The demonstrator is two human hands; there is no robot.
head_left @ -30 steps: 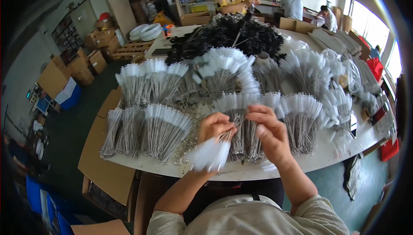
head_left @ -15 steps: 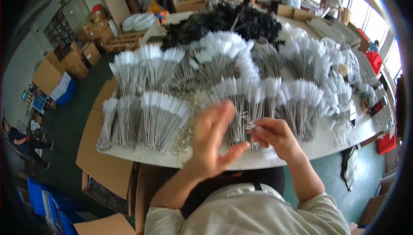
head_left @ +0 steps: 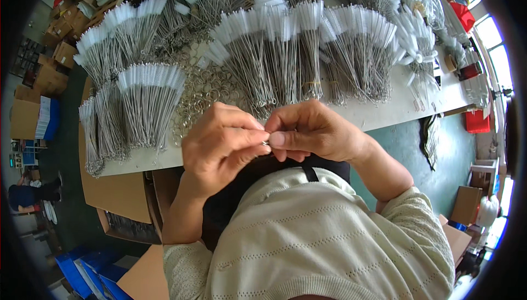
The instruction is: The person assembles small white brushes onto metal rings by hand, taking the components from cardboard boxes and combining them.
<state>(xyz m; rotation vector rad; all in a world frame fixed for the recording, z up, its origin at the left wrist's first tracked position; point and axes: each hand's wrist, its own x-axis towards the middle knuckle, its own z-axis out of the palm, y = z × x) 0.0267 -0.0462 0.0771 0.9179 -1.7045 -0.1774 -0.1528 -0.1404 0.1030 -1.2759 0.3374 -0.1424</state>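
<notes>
My left hand [head_left: 217, 146] and my right hand [head_left: 315, 132] meet in front of my body, just off the table's near edge. Fingertips of both are pinched on a small silvery metal ring [head_left: 266, 143], mostly covered by the fingers. Beyond my hands, a spread of loose metal rings [head_left: 203, 85] covers part of the table. Bundles of thin wire brushes with white bristle tips and looped wire ends lie on either side: a left bundle [head_left: 148, 102], a middle bundle [head_left: 291, 47] and a right bundle [head_left: 359, 53].
The white table [head_left: 395, 110] curves around in front of me. An open cardboard box [head_left: 118, 195] stands below its left edge, with blue bins [head_left: 93, 272] nearer. Clear plastic bags [head_left: 428, 3] lie at the far right, and a red bin [head_left: 477, 121] sits on the floor.
My view has tilted down toward my body. My hands, apart before with the left one open and blurred, have come together, and the left fingers have closed at the right fingertips.
</notes>
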